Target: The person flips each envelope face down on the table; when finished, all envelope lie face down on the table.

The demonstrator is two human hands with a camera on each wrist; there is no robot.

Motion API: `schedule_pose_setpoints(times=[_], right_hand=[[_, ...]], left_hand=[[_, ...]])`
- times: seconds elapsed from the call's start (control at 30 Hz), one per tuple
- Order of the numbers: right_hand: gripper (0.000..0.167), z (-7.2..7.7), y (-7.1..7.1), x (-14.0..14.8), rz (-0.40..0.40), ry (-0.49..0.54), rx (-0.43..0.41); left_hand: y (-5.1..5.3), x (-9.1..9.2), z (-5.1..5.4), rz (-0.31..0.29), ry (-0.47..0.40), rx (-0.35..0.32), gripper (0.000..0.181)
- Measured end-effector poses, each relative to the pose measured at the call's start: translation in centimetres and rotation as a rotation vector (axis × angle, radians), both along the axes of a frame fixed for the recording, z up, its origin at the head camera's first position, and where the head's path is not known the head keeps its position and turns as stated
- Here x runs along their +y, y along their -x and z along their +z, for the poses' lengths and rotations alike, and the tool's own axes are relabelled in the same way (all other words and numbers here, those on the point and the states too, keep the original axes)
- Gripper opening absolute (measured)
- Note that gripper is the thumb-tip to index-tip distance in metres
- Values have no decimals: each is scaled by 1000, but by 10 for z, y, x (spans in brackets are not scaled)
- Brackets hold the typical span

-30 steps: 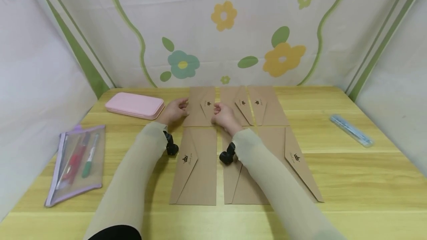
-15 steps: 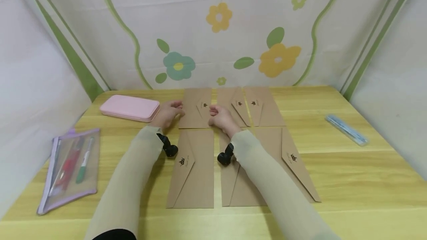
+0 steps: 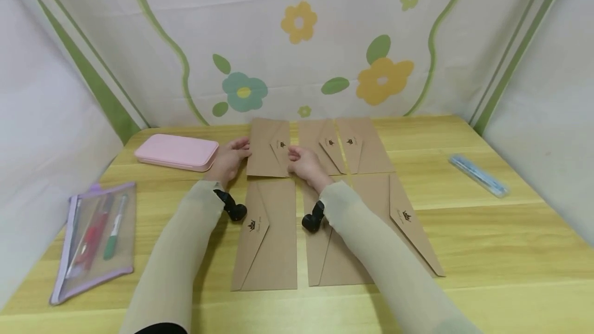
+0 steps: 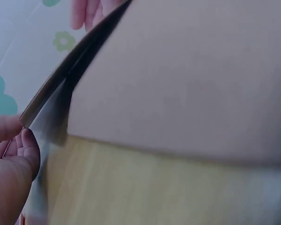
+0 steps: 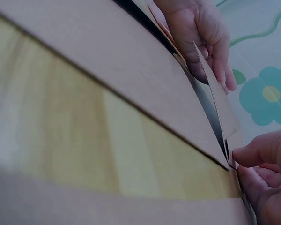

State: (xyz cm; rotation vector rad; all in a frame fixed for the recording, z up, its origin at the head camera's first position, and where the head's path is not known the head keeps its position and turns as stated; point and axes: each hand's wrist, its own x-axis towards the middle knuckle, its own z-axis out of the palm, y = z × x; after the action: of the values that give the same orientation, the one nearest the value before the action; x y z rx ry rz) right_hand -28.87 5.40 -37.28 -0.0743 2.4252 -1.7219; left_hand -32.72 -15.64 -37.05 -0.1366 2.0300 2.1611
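Observation:
Brown envelopes with pointed flaps and crown prints lie in two rows. At the back left, one envelope (image 3: 263,153) is slightly lifted along its near edge. My left hand (image 3: 228,161) pinches its left edge; in the left wrist view, the thumb and fingers of that hand (image 4: 11,164) grip the raised edge. My right hand (image 3: 307,165) holds the same envelope's lower right side, and in the right wrist view its thumb and index finger (image 5: 264,171) pinch a corner. Below it lies another envelope (image 3: 278,236), flat. My right forearm partly covers the front right envelopes (image 3: 410,226).
A pink case (image 3: 177,151) lies just left of my left hand. Nearer on the left is a mesh zip pouch (image 3: 97,241) with pens inside. A clear blue packet (image 3: 479,175) rests at the far right. A flowered cloth (image 3: 278,50) hangs behind the table.
The whole view has shifted slightly. The back left envelope's near edge has risen a little off the table, and my left fingers have closed in on its left edge. My right hand has hardly moved.

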Motion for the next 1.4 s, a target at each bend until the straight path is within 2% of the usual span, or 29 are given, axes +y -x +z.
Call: schedule_pose_setpoints(times=[0.33,0.43,0.63,1.0,1.2,1.4], right_hand=[[68,1,-1,-4,0,34,-17],[69,-2,-1,-6,-3,54,-30],[67,1,-1,-15,12,42,-11],[61,0,3,-26,73,47,13],[59,-1,2,-31,109,71,11],[55,-2,3,-34,134,73,48]], left_hand=[[-1,4,4,39,-175,30,54],[-3,4,6,58,-198,29,53],[-4,5,14,112,-192,38,48],[-9,13,33,145,-242,91,47],[-10,22,42,161,-223,81,45],[-13,30,51,158,-184,116,42]])
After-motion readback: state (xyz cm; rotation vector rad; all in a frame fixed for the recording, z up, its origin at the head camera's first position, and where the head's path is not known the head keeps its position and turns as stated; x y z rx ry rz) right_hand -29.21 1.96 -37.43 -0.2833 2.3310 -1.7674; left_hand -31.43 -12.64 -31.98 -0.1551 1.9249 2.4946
